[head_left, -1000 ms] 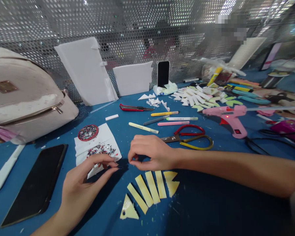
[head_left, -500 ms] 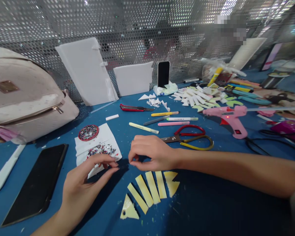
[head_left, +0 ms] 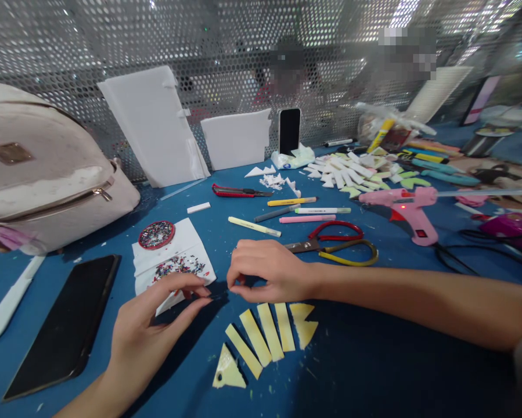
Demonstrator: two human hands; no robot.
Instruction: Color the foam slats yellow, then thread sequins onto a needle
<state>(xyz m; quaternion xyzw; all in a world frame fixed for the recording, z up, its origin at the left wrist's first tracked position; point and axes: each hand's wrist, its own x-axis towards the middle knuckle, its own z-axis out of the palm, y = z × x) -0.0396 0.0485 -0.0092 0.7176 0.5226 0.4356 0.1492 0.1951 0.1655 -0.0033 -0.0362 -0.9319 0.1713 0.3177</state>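
My left hand (head_left: 156, 316) is closed in a pinch at the near edge of the white paper (head_left: 197, 238). Facing it, my right hand (head_left: 272, 270) also pinches, thumb against forefinger. A faint thin line seems to run between the two sets of fingertips; what they hold is too fine to make out. Just below my hands lie several yellow strips (head_left: 255, 338), fanned out in a row. A yellow triangle (head_left: 229, 368) with a dark-rimmed hole is at the left end, and a notched yellow tail piece (head_left: 303, 326) at the right end. Small multicoloured beads (head_left: 177, 267) are scattered on the paper.
Scissors (head_left: 326, 247) lie beyond my right wrist, with markers (head_left: 315, 219) and a red box cutter (head_left: 234, 191) farther back. A pink glue gun (head_left: 411, 212) with its red light on stands right. A phone (head_left: 64, 325) and backpack (head_left: 47, 180) are left.
Both hands stay almost still; my left fingertips have shifted very slightly to the right. The pieces on the table have not moved.
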